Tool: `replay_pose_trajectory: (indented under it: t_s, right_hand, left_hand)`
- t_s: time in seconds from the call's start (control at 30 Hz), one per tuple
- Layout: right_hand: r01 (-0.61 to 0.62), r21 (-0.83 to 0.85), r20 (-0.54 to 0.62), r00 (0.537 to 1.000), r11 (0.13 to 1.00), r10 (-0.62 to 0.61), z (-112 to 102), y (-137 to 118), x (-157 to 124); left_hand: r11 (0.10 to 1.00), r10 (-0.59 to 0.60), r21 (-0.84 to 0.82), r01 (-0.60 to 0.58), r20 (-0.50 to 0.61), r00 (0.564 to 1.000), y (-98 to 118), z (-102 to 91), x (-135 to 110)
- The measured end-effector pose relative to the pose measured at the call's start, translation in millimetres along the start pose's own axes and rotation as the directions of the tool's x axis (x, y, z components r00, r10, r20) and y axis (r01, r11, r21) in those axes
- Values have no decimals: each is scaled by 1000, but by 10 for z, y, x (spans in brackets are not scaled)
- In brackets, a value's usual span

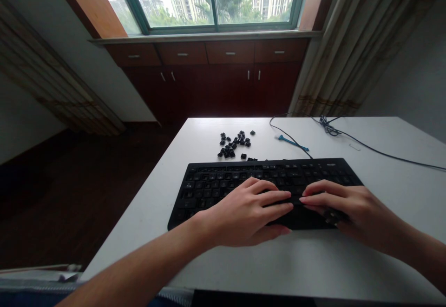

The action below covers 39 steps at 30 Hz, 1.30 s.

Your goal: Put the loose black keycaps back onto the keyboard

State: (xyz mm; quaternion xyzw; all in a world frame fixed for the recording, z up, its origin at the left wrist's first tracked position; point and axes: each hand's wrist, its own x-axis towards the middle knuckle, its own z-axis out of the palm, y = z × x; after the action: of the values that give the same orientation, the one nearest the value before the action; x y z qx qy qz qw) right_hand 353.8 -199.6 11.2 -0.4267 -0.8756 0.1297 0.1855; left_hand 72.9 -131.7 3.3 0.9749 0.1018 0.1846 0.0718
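A black keyboard [223, 181] lies on the white table [383, 195] in front of me. My left hand [249, 212] rests flat on its lower middle keys, fingers stretched to the right and close together. My right hand [343, 207] lies on the keyboard's lower right part, fingers pointing left, their tips almost meeting those of the left hand. Neither hand holds anything that I can see. A heap of several loose black keycaps [234, 145] lies beyond the keyboard's far edge.
A blue keycap puller [292, 142] lies behind the keyboard. The black cable [365, 145] runs across the table's right side. A small paper clip [354, 147] lies near it. Dark wooden cabinets [216, 75] stand under the window. Curtains hang left and right.
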Motion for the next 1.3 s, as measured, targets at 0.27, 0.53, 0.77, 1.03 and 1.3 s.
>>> replay_pose_trajectory:
  t_s: [0.27, 0.53, 0.77, 1.03, 1.3]
  right_hand:
    - [13, -3, -89, 996, 1000, -13, 31, 10, 44]
    - [23, 37, -78, 997, 999, -20, 28, 36, 52]
    - [20, 25, -90, 996, 999, -18, 58, 9, 34]
    - [-16, 42, -135, 991, 999, 22, 37, -4, 66]
    - [17, -15, -94, 995, 1000, -19, 65, 18, 5]
  left_hand:
    - [1000, -9, -7, 9, 18, 1000, 3, -12, 8]
    - [1000, -5, -4, 5, 13, 1000, 9, -17, 11]
    - [1000, -8, -6, 8, 4, 1000, 1, -7, 2]
    - [999, -32, -13, 32, 2, 999, 9, -9, 9]
    - [1000, -23, -6, 23, 42, 999, 5, -19, 5]
